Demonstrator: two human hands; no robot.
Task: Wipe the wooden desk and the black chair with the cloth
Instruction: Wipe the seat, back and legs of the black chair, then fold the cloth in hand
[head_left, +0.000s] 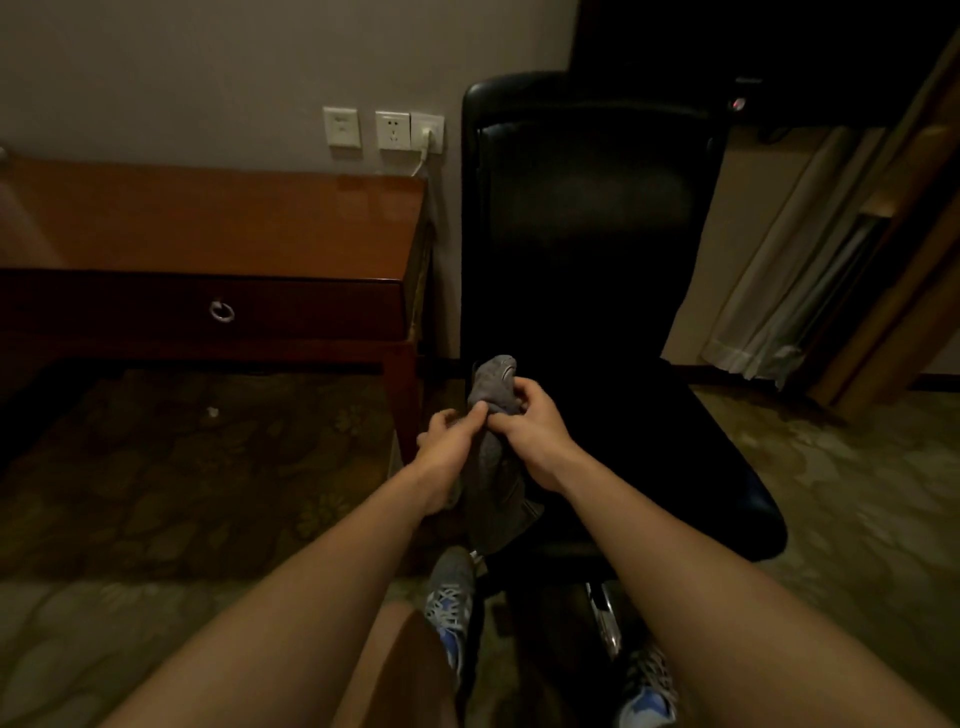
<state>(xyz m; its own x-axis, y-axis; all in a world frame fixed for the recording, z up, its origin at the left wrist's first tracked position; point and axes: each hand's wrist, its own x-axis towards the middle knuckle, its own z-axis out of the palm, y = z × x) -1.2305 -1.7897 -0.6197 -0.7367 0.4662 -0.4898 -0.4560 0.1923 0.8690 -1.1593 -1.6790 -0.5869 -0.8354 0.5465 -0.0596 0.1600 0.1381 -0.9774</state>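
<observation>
A grey cloth (493, 467) hangs bunched between both hands, over the left front edge of the black chair (592, 249). My left hand (447, 452) pinches the cloth's upper part from the left. My right hand (530, 431) grips it from the right, fingers curled over the fold. The chair has a tall black back and a glossy black seat (696, 467) in front of me. The wooden desk (218, 223) stands to the left of the chair, against the wall, its glossy top bare.
The desk has a dark drawer with a ring pull (222, 310). Wall sockets with a plugged white cable (423, 140) sit above the desk's right end. Light curtains (779, 291) hang at the right. Patterned carpet covers the floor, and my shoes (452, 613) stand by the chair base.
</observation>
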